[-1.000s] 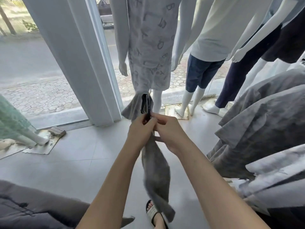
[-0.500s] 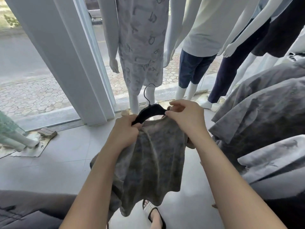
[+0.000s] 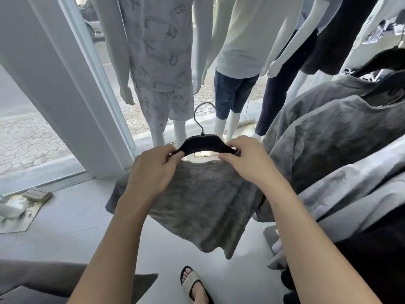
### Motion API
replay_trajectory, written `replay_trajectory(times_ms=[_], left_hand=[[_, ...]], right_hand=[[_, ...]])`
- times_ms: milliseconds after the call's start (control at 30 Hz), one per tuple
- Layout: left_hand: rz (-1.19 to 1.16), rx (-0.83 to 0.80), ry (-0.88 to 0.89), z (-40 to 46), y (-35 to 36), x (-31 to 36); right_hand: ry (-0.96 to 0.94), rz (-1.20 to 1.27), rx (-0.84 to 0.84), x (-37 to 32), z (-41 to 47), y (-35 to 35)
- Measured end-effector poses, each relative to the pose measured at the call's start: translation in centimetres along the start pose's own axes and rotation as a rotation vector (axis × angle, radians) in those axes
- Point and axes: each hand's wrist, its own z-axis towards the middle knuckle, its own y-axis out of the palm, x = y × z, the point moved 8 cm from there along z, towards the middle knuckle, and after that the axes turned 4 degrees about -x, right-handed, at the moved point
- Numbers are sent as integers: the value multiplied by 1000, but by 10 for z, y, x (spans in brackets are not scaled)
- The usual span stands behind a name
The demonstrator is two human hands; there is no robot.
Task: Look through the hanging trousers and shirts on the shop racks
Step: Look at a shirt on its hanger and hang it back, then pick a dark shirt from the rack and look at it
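Bare forearms, sleeveless to view; beige slide sandal (image 3: 193, 281) with black sole

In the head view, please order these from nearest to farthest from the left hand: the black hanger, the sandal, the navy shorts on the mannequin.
Measured from the left hand:
1. Black hanger: held by it, in front.
2. Sandal: on the floor below.
3. Navy shorts: on the mannequin by the window, behind the hanger.

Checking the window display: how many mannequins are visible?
4: grey letter-print mannequin, cream-shirt mannequin in navy shorts, dark-trousered mannequin, black-shorts mannequin; a white mannequin foot hints another.
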Motion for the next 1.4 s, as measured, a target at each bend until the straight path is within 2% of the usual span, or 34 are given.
replay_trajectory(times_ms=[233, 633, 800, 933, 1100, 1233, 1333, 1400], left_hand=[[12, 52, 39, 2, 11, 33], [-52, 70, 332, 49, 41, 174], [-67, 57, 449, 74, 52, 235], [-60, 59, 483, 91, 65, 276], [-121, 5, 484, 107, 89, 334], [-164, -9, 511, 106, 101, 375], [-196, -32, 526, 103, 112, 400], [-199, -50, 565, 100, 119, 416]], right_hand=[[34, -131, 153, 19, -15, -44], [206, -287, 444, 66, -38, -171], [350, -315, 516, 84, -34, -221], [511, -330, 578, 97, -35, -256], [613, -321, 707, 104, -42, -282], [535, -80, 687, 115, -46, -283], [572, 38, 553, 124, -46, -281], [612, 71, 550, 131, -46, -285]])
